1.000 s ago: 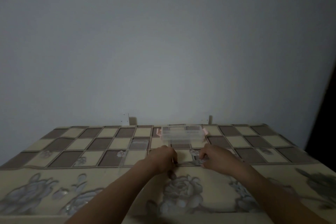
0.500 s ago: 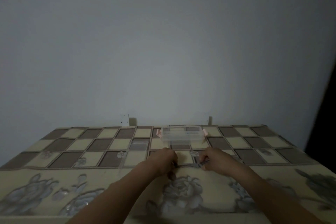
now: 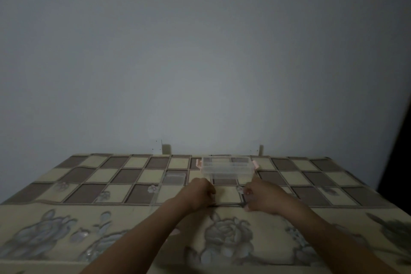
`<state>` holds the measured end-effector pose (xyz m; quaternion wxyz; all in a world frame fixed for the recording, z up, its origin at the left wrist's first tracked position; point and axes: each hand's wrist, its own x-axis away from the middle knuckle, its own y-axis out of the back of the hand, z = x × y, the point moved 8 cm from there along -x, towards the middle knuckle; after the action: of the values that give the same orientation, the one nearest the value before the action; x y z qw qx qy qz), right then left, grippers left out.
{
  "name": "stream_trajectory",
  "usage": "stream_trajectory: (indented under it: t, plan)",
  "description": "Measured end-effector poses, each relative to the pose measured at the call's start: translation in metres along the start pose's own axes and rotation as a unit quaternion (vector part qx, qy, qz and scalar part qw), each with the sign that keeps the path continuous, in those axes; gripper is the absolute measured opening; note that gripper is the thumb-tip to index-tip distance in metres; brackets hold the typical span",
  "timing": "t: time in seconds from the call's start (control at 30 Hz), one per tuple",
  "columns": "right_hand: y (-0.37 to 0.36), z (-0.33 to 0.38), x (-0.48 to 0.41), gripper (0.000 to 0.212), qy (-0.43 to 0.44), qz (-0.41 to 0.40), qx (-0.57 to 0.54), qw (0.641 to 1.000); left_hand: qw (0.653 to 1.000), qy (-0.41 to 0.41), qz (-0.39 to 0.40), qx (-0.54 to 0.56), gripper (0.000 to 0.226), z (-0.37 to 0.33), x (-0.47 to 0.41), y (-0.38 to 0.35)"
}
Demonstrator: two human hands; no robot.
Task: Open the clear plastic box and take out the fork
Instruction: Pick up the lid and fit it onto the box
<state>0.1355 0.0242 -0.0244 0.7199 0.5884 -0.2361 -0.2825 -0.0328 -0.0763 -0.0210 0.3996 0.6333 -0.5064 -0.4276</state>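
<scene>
checkered tablecloth [image 3: 133, 173] | clear box [image 3: 227, 167] | both hands [image 3: 201, 193] curled, grasp unclear

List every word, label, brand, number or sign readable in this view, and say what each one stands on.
None: no readable text shows anywhere.
Clear plastic box: no label or brand visible; pink side latches are plain.
Tablecloth: only checks and flower prints, no lettering.
Wall: bare, apart from small dark marks too small to read as anything.
</scene>
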Motion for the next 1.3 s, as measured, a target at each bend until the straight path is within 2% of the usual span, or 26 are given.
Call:
stream_trajectory:
  t: [0.07, 0.17, 0.23, 0.33, 0.4, 0.47, 0.57, 0.7, 0.77, 0.87, 1.0, 1.17, 1.3]
  plan:
    - [0.008, 0.02, -0.008, 0.057, 0.019, -0.023, 0.004, 1.0, 0.997, 0.034, -0.029, 0.062, 0.022, 0.014, 0.002, 0.017]
    - [0.016, 0.054, -0.023, 0.046, 0.03, -0.032, -0.078, 0.996, 0.977, 0.105, -0.079, 0.17, 0.015, 0.045, 0.011, 0.044]
    - [0.019, 0.072, -0.032, 0.035, 0.011, -0.037, -0.181, 0.983, 0.949, 0.154, -0.103, 0.255, 0.02, 0.067, 0.02, 0.057]
    - [0.016, 0.099, -0.046, 0.028, 0.006, -0.024, -0.334, 0.942, 0.891, 0.196, -0.119, 0.393, 0.021, 0.093, 0.034, 0.067]
    - [0.008, 0.117, -0.052, 0.018, 0.004, 0.017, -0.454, 0.891, 0.848, 0.217, -0.131, 0.466, 0.024, 0.11, 0.042, 0.07]
    - [-0.004, 0.133, -0.056, 0.011, -0.02, 0.061, -0.575, 0.816, 0.794, 0.238, -0.148, 0.539, 0.027, 0.126, 0.049, 0.071]
    - [-0.025, 0.143, -0.062, 0.038, -0.103, 0.092, -0.669, 0.73, 0.722, 0.27, -0.165, 0.615, 0.021, 0.143, 0.059, 0.067]
    - [-0.054, 0.155, -0.071, 0.053, -0.191, 0.12, -0.727, 0.649, 0.656, 0.308, -0.165, 0.669, 0.036, 0.169, 0.072, 0.052]
    - [-0.065, 0.158, -0.077, 0.056, -0.205, 0.12, -0.735, 0.636, 0.629, 0.314, -0.164, 0.692, 0.039, 0.176, 0.076, 0.045]
    - [-0.078, 0.162, -0.085, 0.055, -0.208, 0.123, -0.732, 0.637, 0.597, 0.312, -0.169, 0.72, 0.032, 0.182, 0.08, 0.039]
    - [-0.087, 0.165, -0.093, 0.05, -0.202, 0.119, -0.734, 0.637, 0.605, 0.314, -0.161, 0.714, 0.02, 0.186, 0.08, 0.035]
    - [-0.087, 0.167, -0.093, 0.026, -0.206, 0.123, -0.733, 0.637, 0.614, 0.33, -0.14, 0.703, 0.012, 0.185, 0.076, 0.032]
    - [-0.087, 0.166, -0.092, 0.027, -0.211, 0.123, -0.734, 0.634, 0.607, 0.347, -0.13, 0.703, 0.011, 0.186, 0.075, 0.032]
